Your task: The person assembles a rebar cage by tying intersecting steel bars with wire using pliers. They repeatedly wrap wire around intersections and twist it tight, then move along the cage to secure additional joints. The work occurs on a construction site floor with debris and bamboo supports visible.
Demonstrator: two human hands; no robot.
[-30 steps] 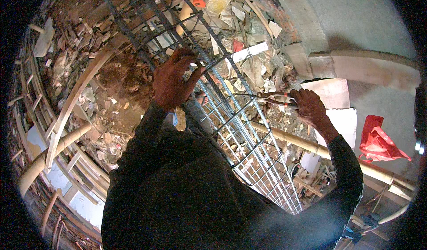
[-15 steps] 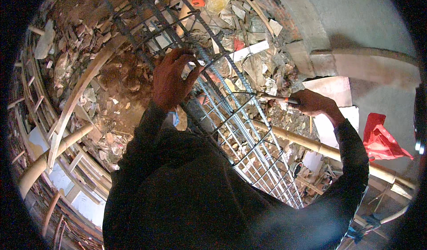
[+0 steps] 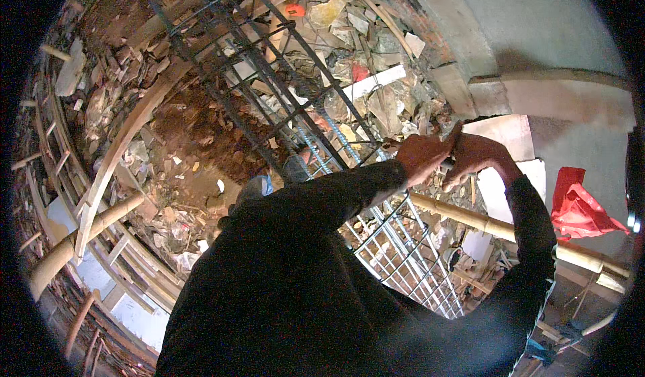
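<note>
A long rebar cage [image 3: 295, 112] of dark and bluish bars, with square stirrups across it, runs diagonally beneath my arms. My left hand [image 3: 423, 157] is at the cage's right side, its fingers drawn together against my right hand; what they pinch is hidden. My right hand [image 3: 480, 153] is closed around a slim hand tool, mostly covered by the fingers now. The earlier view shows that tool as a thin metal shank with a dark grip and an orange band. My left sleeve hides part of the cage.
A bamboo pole [image 3: 463, 217] passes below the cage toward the right. Rubble and broken tile [image 3: 386, 102] cover the ground. A curved timber [image 3: 127, 135] stands left, a grey wall [image 3: 557, 28] upper right. A red cloth or bag [image 3: 578, 209] lies at the right, near white boards [image 3: 500, 135].
My left hand has left the cage's upper bars and swung right to meet my right hand. My right hand stays in nearly the same place, now turned slightly, with the tool more hidden.
</note>
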